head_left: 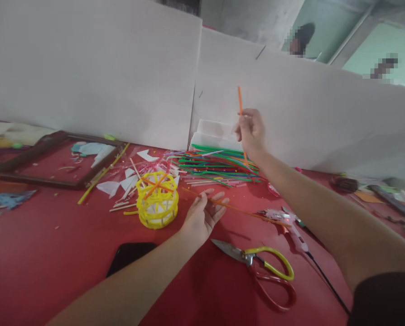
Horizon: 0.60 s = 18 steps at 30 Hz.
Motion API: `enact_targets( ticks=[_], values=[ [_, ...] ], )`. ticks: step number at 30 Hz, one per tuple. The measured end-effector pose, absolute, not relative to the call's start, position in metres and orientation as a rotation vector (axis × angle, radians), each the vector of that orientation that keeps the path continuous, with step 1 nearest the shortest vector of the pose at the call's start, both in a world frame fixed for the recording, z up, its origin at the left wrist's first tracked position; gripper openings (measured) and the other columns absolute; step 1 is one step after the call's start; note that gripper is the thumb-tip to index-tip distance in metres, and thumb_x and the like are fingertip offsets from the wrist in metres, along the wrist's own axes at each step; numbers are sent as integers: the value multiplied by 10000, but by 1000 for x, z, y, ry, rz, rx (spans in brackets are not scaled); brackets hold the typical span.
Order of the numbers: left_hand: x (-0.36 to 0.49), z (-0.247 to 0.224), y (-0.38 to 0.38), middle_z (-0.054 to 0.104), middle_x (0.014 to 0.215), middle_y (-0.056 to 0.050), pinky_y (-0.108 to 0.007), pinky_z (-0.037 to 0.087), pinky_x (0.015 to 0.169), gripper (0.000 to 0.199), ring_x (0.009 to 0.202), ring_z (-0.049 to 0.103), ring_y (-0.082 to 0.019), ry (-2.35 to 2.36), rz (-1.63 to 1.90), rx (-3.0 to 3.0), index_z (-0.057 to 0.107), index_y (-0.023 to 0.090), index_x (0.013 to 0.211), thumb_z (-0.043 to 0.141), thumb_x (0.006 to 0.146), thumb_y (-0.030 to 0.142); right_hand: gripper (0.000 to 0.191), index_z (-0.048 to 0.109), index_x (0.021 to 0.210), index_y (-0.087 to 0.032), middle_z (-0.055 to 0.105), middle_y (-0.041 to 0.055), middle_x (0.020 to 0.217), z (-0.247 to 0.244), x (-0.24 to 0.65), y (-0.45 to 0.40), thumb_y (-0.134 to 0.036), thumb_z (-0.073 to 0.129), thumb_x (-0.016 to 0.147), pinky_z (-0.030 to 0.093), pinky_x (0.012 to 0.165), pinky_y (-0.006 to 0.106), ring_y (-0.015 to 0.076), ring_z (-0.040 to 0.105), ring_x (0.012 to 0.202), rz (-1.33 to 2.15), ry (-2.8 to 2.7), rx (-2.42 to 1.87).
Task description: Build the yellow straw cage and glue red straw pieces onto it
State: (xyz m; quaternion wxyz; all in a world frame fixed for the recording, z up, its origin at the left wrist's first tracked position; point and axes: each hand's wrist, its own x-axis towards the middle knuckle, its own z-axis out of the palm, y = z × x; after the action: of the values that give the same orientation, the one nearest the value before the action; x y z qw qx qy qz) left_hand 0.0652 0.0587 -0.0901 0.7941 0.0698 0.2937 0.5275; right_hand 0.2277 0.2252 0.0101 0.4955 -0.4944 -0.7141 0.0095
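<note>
My left hand [204, 212] is palm up, thumb and index finger on a long thin orange pipe cleaner [246, 212] that stretches to the right; its other fingers are loosely spread. Raised in front of the white panel, my right hand [250, 131] pinches another orange pipe cleaner [240, 97], upright, with its lower end showing under the hand. Left of my left hand stands a small round yellow frame [157, 210] wound with pipe cleaners. Two crossed orange pieces [157, 184] lie on its top. Scissors [250, 257] rest below my left hand, blades parted.
A pink glue gun [291, 224] with a black cord lies under my right forearm. A bundle of coloured pipe cleaners [216, 163] lies at the back, near white scraps [129, 179]. A brown frame [46, 182], a black phone-like object [129, 254] and tall white panels [121, 72] surround the red table.
</note>
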Motion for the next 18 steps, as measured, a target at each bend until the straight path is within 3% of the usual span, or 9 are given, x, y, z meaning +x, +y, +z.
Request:
enact_targets(
  ticks=[4, 7, 9, 12, 18],
  values=[
    [64, -89, 58, 741, 1017, -91, -319, 587, 767, 144, 862, 750, -217, 614, 1154, 131, 570, 183, 1023, 447, 981, 245, 274, 609, 1020, -209, 547, -35, 614, 37, 209, 198, -425, 449, 965, 430, 552, 227, 107, 547, 558, 143, -1894, -1227],
    [63, -88, 58, 728, 1079, -90, -303, 594, 767, 183, 857, 749, -200, 594, 1153, 148, 599, 184, 1075, 456, 978, 244, 186, 638, 815, -168, 637, -2, 617, 36, 193, 166, -305, 549, 905, 418, 503, 223, 93, 544, 481, 527, -2172, -1575],
    [64, -88, 58, 726, 1078, -80, -289, 600, 759, 196, 827, 747, -180, 591, 1157, 147, 613, 185, 1091, 466, 975, 245, 171, 660, 827, -166, 682, 26, 646, 23, 185, 145, -275, 544, 888, 433, 495, 234, 120, 589, 495, 775, -2344, -1761],
    [68, -88, 57, 734, 947, -50, -263, 605, 737, 152, 748, 738, -145, 628, 1171, 90, 623, 171, 1010, 486, 967, 219, 150, 703, 820, -173, 726, 39, 753, -1, 182, 121, -241, 571, 841, 422, 523, 233, 143, 630, 615, 800, -2516, -1745],
    [71, -86, 55, 733, 855, -42, -239, 608, 674, 124, 688, 737, -137, 684, 1126, 66, 596, 157, 921, 478, 961, 152, 174, 727, 627, -194, 650, -15, 561, -8, 191, 128, -292, 646, 747, 354, 501, 234, 128, 573, 553, 841, -2743, -1632]
  ],
)
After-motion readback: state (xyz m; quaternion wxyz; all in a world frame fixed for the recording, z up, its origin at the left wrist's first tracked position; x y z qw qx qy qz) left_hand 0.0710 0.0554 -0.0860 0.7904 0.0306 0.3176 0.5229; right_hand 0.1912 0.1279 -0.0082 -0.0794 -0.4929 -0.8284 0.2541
